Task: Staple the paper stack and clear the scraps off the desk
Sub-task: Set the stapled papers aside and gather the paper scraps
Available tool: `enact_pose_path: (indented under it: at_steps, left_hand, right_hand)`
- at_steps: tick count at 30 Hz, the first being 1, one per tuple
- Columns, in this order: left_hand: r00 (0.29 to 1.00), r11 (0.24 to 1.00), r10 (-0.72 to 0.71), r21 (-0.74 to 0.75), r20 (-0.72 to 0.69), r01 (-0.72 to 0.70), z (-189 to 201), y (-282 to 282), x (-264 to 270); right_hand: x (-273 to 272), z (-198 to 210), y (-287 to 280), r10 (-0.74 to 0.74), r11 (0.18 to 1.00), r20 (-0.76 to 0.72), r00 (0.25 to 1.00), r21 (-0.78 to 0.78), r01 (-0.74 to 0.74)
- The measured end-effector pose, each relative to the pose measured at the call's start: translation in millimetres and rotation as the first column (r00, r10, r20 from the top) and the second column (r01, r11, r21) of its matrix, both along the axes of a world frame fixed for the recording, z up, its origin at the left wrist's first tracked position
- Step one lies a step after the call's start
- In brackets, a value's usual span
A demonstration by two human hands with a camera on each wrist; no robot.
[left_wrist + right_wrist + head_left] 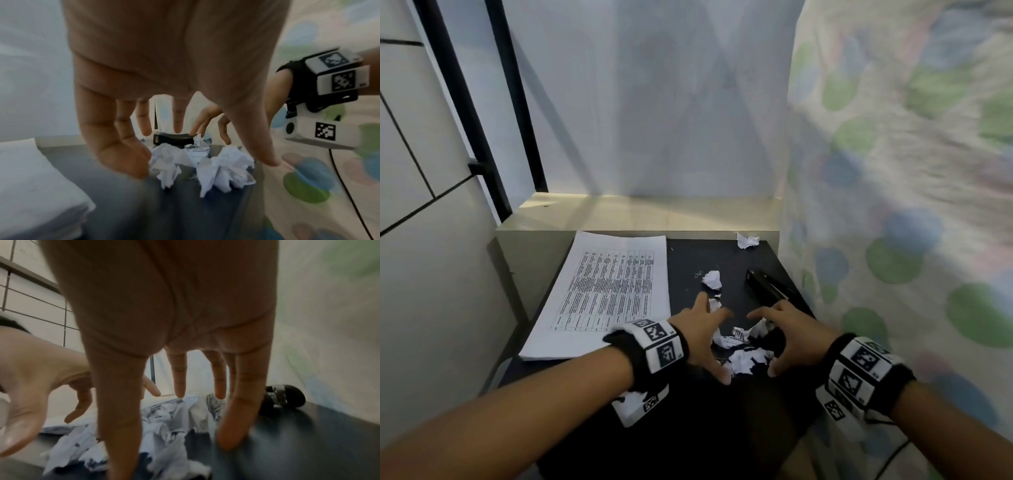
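Our left hand (700, 337) and right hand (787, 337) hover palm-down with fingers spread wide, one on each side of a heap of crumpled white paper scraps (744, 353) on the black desk top (688, 428); neither holds anything, and we cannot tell whether the fingertips touch the heap. From the right wrist the scraps (164, 426) are blurred, partly hidden behind the fingers (119, 402). Left of the hands lies the white printed paper stack (606, 294), its near corner covered by our left wristband. Beyond the right hand sits the black stapler (765, 284), its near end hidden by fingers. Further out lie a small crumpled white ball (712, 279) and, at the desk's back edge, another white scrap (747, 240). A blurred spotted cloth (893, 171) fills the right
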State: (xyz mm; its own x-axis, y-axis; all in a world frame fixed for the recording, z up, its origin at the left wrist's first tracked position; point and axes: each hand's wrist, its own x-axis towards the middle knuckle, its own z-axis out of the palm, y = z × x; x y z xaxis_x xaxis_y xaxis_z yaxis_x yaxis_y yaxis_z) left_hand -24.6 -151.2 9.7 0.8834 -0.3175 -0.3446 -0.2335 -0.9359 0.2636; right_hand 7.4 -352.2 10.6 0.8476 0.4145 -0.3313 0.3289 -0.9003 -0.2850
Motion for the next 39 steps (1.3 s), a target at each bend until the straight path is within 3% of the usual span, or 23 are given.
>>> enact_pose_path:
  at_steps: [6,16,18,23,28,35,39]
  left_hand:
    - [0.997,0.995,0.069,0.081,-0.039,-0.066,-14,-11,4]
    - [0.980,0.980,0.200,-0.001,-0.006,-0.200,-19,-16,27]
    - [0.977,0.977,0.213,-0.007,-0.006,-0.213,-16,-11,29]
    - [0.978,0.980,0.182,-0.055,-0.106,-0.189,-5,4,28]
    - [0.985,0.990,0.141,0.025,-0.104,-0.139,-11,5,22]
    - [0.984,0.986,0.168,0.007,-0.067,-0.168,-12,0,37]
    - [0.982,0.981,0.165,-0.085,-0.096,-0.174,-13,-2,45]
  right_hand:
    - [13,-14,14,-0.019,0.993,0.008,1.000,0.120,0.018]
    - [32,-3,22,-0.055,0.980,0.133,0.990,0.196,0.028]
    - [31,2,15,-0.052,0.987,0.119,0.992,0.159,0.033]
    - [25,-4,14,0.025,0.999,-0.072,0.997,-0.044,-0.028]
    - [23,-19,32,0.092,0.989,-0.006,0.996,-0.116,-0.092]
    - [30,-24,39,0.129,0.992,-0.053,0.990,0.002,-0.129]
    - [32,-26,40,0.139,0.986,-0.072,0.988,0.107,-0.131]
